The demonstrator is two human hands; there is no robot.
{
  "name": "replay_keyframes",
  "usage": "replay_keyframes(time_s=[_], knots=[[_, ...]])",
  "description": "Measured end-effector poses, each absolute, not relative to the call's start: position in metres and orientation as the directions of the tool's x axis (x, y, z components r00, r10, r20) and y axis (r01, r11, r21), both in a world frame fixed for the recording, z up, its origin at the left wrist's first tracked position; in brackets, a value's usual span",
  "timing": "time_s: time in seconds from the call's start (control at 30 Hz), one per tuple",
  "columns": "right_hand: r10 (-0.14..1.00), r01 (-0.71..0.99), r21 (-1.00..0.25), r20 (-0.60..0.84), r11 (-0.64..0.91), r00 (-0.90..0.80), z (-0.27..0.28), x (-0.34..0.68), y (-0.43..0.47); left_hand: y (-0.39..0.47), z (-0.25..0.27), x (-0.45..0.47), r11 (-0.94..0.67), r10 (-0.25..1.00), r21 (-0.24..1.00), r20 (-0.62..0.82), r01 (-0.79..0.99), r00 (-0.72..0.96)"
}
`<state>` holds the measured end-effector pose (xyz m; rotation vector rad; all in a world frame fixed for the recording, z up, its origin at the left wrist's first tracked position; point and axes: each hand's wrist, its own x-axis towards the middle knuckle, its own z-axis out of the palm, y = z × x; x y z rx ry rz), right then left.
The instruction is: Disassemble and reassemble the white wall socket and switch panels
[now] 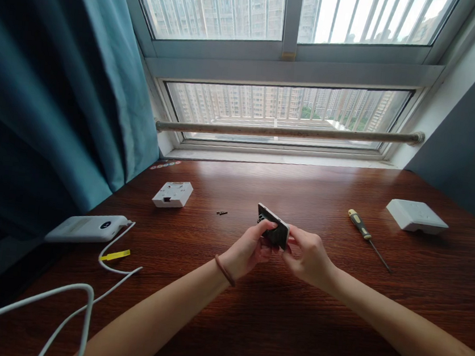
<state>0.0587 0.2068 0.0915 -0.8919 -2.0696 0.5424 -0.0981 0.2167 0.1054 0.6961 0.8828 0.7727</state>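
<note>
A thin flat panel (277,237), dark on the side that shows and with a pale edge, is held tilted above the middle of the table. My left hand (251,247) grips its near side, thumb pressed on the dark face and fingers curled beneath. At its right end, my right hand (308,256) pinches the edge between thumb and fingers. Fine detail on the panel is too small to make out. Beyond my left hand lie a few small screws (222,213). To the right of my hands rests a screwdriver (361,225) with a grey and yellow handle.
A white box-like part (173,193) with openings sits back left, and a white cover (416,216) lies at the right. Left, a white device (88,228) connects to a white cable (88,304) with a yellow tag (116,255). A blue curtain (102,82) hangs beside the window.
</note>
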Motion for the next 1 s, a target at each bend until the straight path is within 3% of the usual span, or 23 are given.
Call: replay_keyframes(time_s=[0.2, 0.37, 0.7, 1.0], knots=[[0.708, 0.339, -0.632, 0.53, 0.697, -0.467, 0.117, 0.067, 0.212, 0.224, 0.101, -0.102, 0.263, 0.934, 0.958, -0.222, -0.115, 0.281], [0.69, 0.346, -0.611, 0.517, 0.712, -0.506, 0.115, 0.069, 0.212, 0.224, 0.1, -0.101, 0.278, 0.918, 0.96, -0.255, -0.033, 0.303], [0.637, 0.455, -0.457, 0.647, 0.764, -0.419, 0.101, 0.064, 0.204, 0.222, 0.097, -0.097, 0.24, 0.955, 0.968, -0.221, -0.077, 0.196], [0.589, 0.444, -0.419, 0.713, 0.792, -0.38, 0.096, 0.063, 0.2, 0.221, 0.101, -0.097, 0.253, 0.939, 0.966, -0.233, -0.051, 0.253]])
